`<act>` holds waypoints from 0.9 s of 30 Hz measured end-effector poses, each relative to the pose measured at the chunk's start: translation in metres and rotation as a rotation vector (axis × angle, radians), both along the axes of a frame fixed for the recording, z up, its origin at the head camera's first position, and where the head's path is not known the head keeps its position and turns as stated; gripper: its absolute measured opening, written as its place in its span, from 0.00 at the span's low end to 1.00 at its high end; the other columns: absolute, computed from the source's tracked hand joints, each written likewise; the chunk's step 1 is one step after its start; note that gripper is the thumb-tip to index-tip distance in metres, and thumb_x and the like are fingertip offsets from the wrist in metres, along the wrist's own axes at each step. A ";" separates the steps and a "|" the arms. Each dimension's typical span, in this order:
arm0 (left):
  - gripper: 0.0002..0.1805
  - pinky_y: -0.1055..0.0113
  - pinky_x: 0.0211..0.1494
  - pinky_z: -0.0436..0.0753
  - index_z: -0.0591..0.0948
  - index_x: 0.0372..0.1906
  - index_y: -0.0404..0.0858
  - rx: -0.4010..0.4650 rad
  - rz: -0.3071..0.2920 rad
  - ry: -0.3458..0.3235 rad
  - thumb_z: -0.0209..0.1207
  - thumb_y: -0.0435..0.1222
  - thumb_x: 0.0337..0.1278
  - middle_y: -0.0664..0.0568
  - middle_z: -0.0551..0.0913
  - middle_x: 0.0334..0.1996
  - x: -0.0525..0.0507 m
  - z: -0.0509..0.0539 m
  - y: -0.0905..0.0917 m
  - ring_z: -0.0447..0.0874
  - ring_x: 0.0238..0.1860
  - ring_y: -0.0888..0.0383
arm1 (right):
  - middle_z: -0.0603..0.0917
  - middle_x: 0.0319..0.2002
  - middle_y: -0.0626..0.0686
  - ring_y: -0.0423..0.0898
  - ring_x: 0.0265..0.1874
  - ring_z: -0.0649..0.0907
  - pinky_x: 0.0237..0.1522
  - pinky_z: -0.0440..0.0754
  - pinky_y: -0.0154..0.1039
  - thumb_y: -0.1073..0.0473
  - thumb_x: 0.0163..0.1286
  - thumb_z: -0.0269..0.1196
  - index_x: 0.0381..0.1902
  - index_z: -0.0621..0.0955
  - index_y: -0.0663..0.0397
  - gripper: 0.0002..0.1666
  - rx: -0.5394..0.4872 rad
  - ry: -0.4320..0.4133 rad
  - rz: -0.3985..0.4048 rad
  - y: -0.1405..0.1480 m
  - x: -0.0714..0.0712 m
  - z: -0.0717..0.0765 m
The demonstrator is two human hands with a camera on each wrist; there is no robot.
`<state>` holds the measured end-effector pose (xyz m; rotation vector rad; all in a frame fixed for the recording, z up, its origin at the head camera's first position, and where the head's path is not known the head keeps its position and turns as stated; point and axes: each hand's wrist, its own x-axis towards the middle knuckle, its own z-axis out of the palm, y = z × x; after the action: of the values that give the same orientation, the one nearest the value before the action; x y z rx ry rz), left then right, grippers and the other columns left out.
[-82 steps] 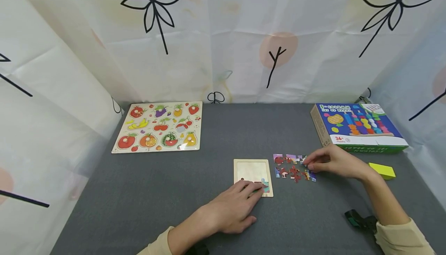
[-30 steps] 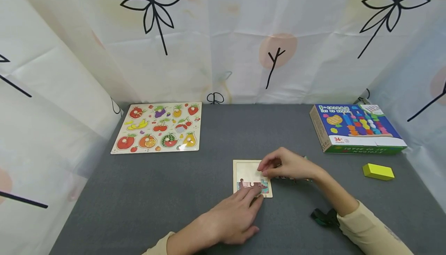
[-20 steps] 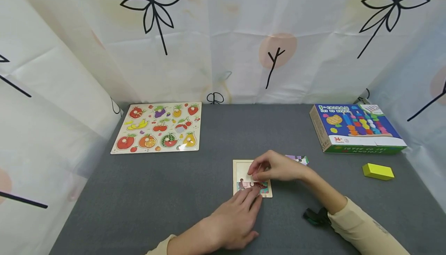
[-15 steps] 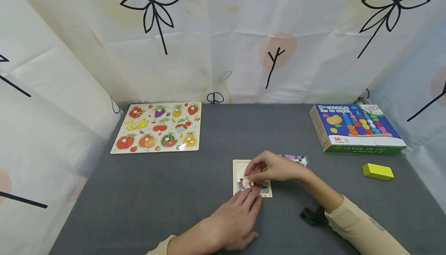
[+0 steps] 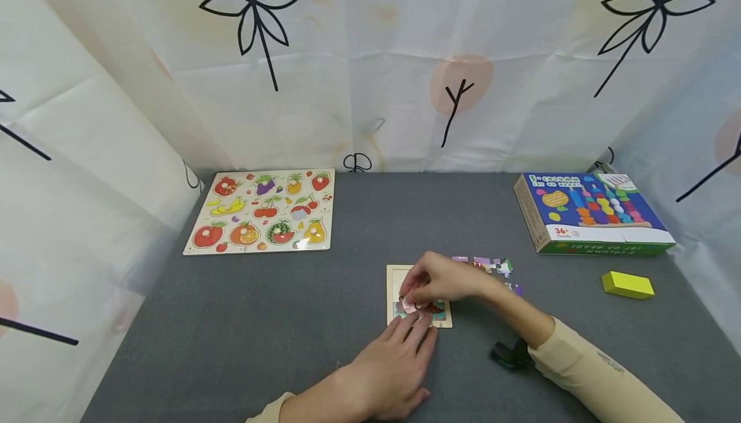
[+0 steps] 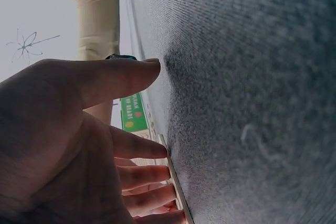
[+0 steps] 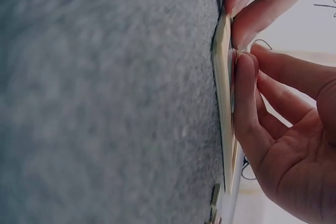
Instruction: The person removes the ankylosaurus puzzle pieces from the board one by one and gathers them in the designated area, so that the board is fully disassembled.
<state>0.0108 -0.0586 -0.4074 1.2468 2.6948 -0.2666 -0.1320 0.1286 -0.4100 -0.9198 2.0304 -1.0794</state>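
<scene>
Align first, press second

The right hand point(image 5: 438, 278) is over the left part of the wooden puzzle tray point(image 5: 390, 281), its fingers narrow and pinching what looks like a small jigsaw piece, mostly hidden behind the fingertips. Whether it already touches its neighbours cannot be told. The step looks like fitting it against the filled row point(image 5: 438, 312) along the near edge. To do that well, keep the piece flat, bring its tabs over the matching gaps, then push straight down with one fingertip; forcing it at a slant could lift the pieces beside it.

The left hand point(image 5: 389, 365) lies with its fingers extended, tips at the tray's near side, holding nothing. That should help stop the tray sliding, but those tips come very near the pinching fingers and may crowd the spot, so drawing them back to the rim would give room.

Loose jigsaw pieces point(image 5: 501, 267) lie right of the tray, partly covered by the right forearm, which could brush them. Well apart on the table point(image 5: 278, 320) are a fruit puzzle board point(image 5: 273, 229), a bead-set box point(image 5: 602, 233) and a yellow block point(image 5: 628, 285); none blocks the work.
</scene>
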 end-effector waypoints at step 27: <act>0.48 0.59 0.84 0.72 0.63 0.86 0.45 -0.012 -0.002 -0.067 0.59 0.67 0.72 0.50 0.56 0.88 -0.003 -0.005 0.002 0.54 0.88 0.51 | 0.92 0.34 0.56 0.41 0.31 0.88 0.40 0.89 0.31 0.66 0.74 0.69 0.42 0.88 0.62 0.03 -0.053 0.031 -0.062 -0.001 0.003 0.000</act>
<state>0.0082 -0.0564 -0.4119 1.2329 2.6315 -0.2358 -0.1290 0.1278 -0.4101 -0.9113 2.0762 -1.1643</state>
